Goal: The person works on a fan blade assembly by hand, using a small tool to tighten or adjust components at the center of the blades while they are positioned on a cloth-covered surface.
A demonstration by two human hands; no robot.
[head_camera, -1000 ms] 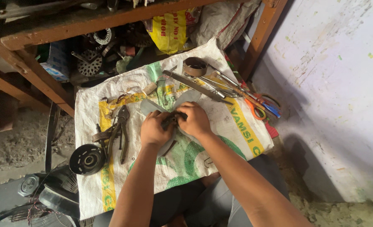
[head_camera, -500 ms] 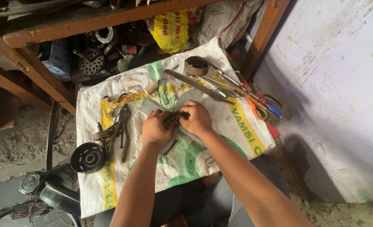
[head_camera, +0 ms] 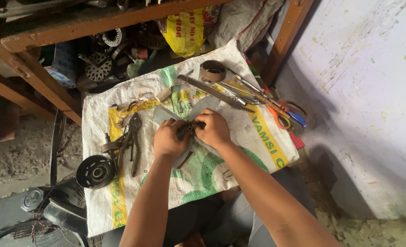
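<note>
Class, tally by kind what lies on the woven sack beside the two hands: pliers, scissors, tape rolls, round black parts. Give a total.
Pliers: 1
Orange-handled scissors: 1
Tape roll: 1
Round black part: 1
Total: 4

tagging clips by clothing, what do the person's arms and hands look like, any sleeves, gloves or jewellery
Both forearms are bare from the bottom edge of the picture to the wrists: no sleeves show. The left hand and right hand wear no gloves, and no watch, bracelet or ring is visible on the parts that show. The fingers are curled, so their inner sides are hidden. Below the arms, dark grey trousers cover the lap.
</note>
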